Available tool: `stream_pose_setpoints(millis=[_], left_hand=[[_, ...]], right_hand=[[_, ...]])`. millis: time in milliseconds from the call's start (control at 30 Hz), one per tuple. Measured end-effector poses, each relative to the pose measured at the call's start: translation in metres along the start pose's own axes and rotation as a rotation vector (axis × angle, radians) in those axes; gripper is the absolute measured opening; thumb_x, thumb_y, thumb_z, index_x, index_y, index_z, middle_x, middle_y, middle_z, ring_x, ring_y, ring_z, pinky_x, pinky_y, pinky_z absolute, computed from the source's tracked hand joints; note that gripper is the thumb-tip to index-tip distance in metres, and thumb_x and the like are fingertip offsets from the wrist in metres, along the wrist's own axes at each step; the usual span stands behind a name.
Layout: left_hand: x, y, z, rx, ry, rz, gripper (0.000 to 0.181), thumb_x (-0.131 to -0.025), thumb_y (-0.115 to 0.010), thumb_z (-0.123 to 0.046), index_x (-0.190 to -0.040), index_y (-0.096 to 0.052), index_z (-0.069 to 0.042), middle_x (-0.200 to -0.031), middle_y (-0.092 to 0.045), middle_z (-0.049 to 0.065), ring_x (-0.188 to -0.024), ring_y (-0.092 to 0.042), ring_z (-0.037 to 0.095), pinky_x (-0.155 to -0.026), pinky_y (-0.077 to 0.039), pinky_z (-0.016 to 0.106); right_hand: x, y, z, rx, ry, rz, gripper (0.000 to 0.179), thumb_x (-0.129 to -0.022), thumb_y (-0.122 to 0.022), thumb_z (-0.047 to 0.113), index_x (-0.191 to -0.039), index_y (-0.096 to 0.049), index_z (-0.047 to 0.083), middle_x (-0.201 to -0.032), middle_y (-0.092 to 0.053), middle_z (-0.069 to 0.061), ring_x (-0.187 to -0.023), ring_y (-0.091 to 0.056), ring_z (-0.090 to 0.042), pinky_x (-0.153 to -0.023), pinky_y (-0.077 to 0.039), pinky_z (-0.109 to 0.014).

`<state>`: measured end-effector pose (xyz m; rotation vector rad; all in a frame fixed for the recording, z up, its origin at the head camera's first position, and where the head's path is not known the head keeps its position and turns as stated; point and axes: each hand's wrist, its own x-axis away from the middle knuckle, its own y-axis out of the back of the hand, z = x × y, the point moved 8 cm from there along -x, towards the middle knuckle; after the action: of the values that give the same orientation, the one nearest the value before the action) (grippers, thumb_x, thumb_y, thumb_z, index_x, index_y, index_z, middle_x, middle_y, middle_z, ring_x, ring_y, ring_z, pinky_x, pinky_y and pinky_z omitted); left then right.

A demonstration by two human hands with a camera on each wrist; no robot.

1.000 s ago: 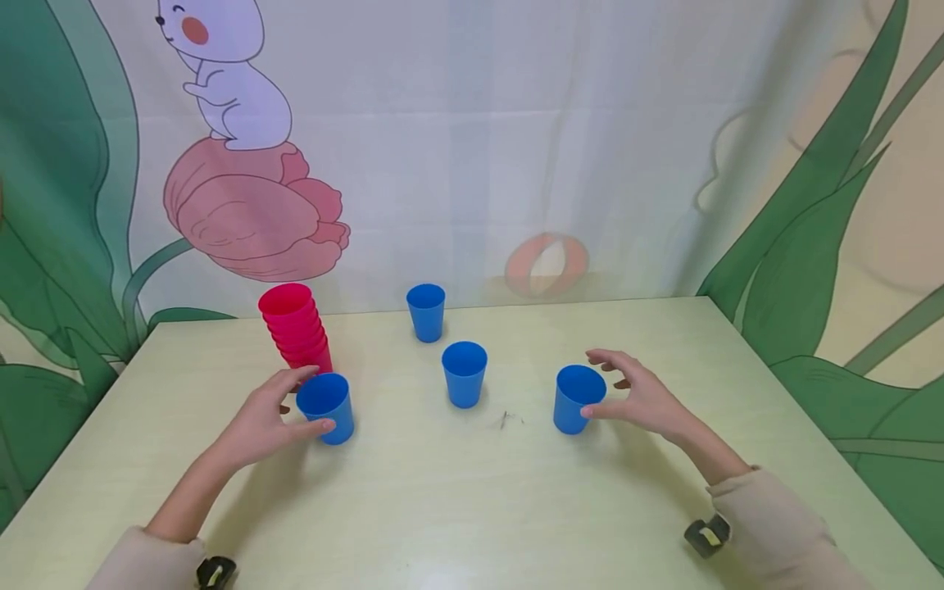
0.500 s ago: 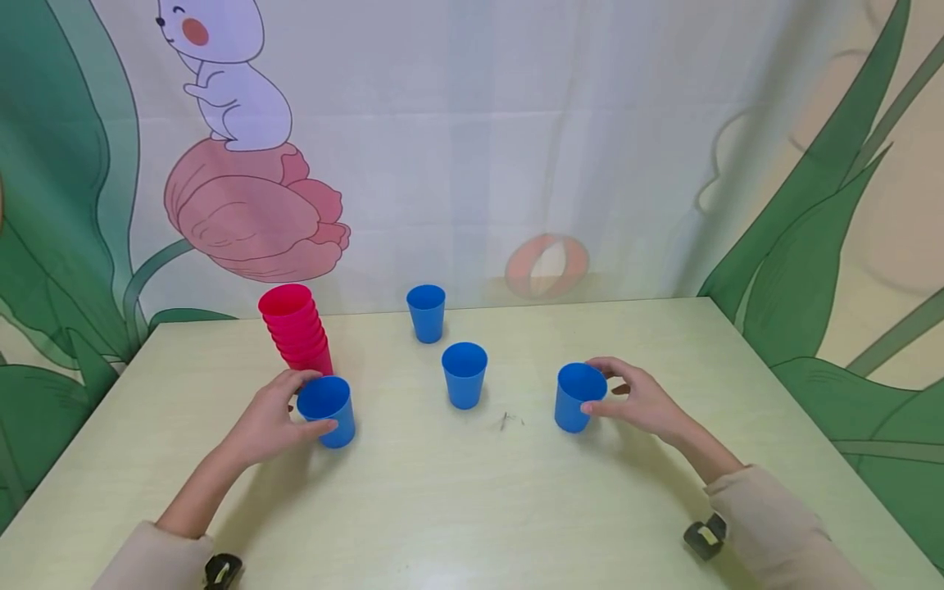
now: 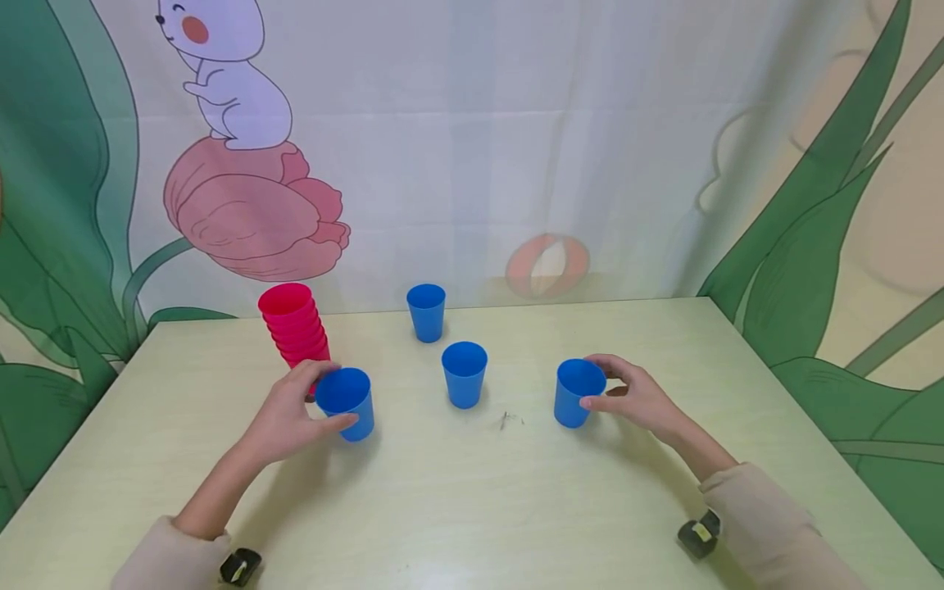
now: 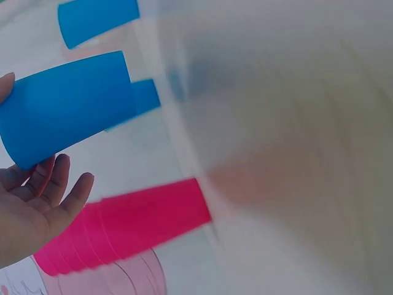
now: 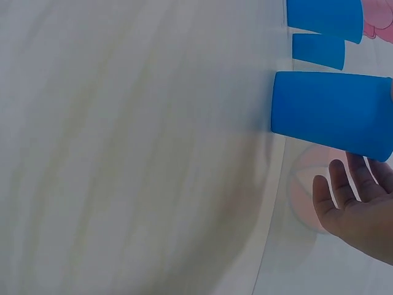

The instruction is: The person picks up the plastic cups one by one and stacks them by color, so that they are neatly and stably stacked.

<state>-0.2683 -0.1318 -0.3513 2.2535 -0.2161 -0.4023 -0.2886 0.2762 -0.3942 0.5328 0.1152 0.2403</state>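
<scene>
- Blue cups (image 3: 465,385), four, all upright with mouths up; two in hand, two standing free.
- Left-hand cup (image 3: 357,419): grasped by the left hand (image 3: 289,416), thumb on the near side, fingers round the far side. Such a high hold, I would judge, keeps the mouth level. Whether the base touches the table I cannot tell from where I stand.
- Right-hand cup (image 3: 569,407): grasped likewise by the right hand (image 3: 636,398), mirrored, presumably because it lies on that hand's own side. Some fingers stand off the wall, so the grip looks light.
- Middle cup (image 3: 464,383): untouched, between the held pair; its clear margins probably let fingers pass.
- Far cup (image 3: 427,319): untouched, beyond the middle one, near the back edge.
- Red cups (image 3: 292,324): nested in one upright stack behind the left-hand cup, likely to save room.
- Table (image 3: 472,508): pale, faintly wood-grained; small dark mark (image 3: 505,420) right of the middle cup.
- Backdrop cloth (image 3: 413,164): pale, printed with green leaves, a pink flower and a white animal.
- Sleeves (image 3: 763,504): beige, a dark device (image 3: 697,537) at each wrist.
</scene>
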Motion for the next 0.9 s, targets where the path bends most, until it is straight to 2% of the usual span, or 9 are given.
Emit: stream_pose_setpoints(millis=[133,400,900], left_hand=[[-0.002,-0.002,-0.018,0.043,-0.045,-0.014,0.066,-0.071,-0.079,-0.020,-0.124,-0.045,0.002,-0.118,-0.052,0.020,-0.107,-0.050,0.039,-0.078,-0.051,0.049],[-0.011,-0.010,-0.052,0.112,-0.131,-0.036,0.066,-0.069,-0.079,-0.019,-0.124,-0.047,-0.001,-0.118,-0.053,0.014,-0.108,-0.050,0.033,-0.077,-0.051,0.045],[-0.032,-0.024,-0.104,0.234,-0.269,-0.052,0.067,-0.068,-0.080,-0.015,-0.126,-0.048,-0.004,-0.120,-0.053,0.011,-0.109,-0.051,0.026,-0.079,-0.051,0.040]], right_hand=[[0.001,0.000,0.001,-0.017,0.002,0.002,0.062,-0.082,-0.071,0.022,-0.133,-0.042,0.002,-0.125,-0.051,-0.018,-0.110,-0.046,-0.031,-0.087,-0.044,-0.038],[-0.001,0.002,-0.002,-0.014,-0.021,-0.021,0.067,-0.081,-0.071,0.025,-0.134,-0.038,0.001,-0.128,-0.048,-0.019,-0.115,-0.043,-0.033,-0.093,-0.041,-0.046],[-0.003,0.003,-0.007,-0.030,-0.033,-0.017,0.065,-0.081,-0.071,0.026,-0.133,-0.040,0.003,-0.126,-0.049,-0.019,-0.113,-0.046,-0.033,-0.089,-0.044,-0.042]])
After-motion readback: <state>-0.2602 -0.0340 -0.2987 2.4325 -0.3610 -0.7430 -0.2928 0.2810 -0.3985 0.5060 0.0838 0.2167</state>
